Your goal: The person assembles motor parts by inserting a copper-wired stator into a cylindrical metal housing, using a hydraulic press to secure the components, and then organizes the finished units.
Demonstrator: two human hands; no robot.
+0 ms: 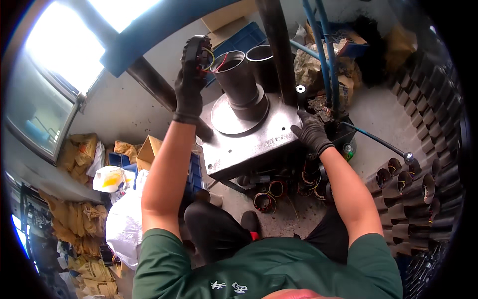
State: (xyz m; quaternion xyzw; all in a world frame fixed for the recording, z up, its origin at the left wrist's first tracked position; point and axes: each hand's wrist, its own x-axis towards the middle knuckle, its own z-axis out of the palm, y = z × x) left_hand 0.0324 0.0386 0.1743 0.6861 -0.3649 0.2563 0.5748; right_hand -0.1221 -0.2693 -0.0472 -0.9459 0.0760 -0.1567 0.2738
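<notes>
From where I stand, the person in the green shirt (269, 264) has the left hand (190, 87), in a dark glove, lifted above the back left part of the counter (249, 148), its fingers wrapped round a dark toothed ring (195, 46). Yellow, green and red wires (213, 61) loop out of that ring's right side, towards the mouth of a grey metal cylinder (233, 82). The cylinder stands upright on a round base plate (260, 112) near the counter's back edge; a darker cylinder (262, 67) is just behind it to the right, beside a thick dark post (279, 45). The right hand (313, 132), gloved too, is at the counter's right edge, near the front right corner, close below a dark piece with a pale ringed top (300, 89); I cannot tell whether those fingers pinch it or only rest there. Beyond that edge, a rod with a shiny ball end (409, 158) slants out to the right. On the floor below the front edge lie wound rings (264, 202) with coloured wires, and dark tubes (427, 112) are stacked well off to the right.
</notes>
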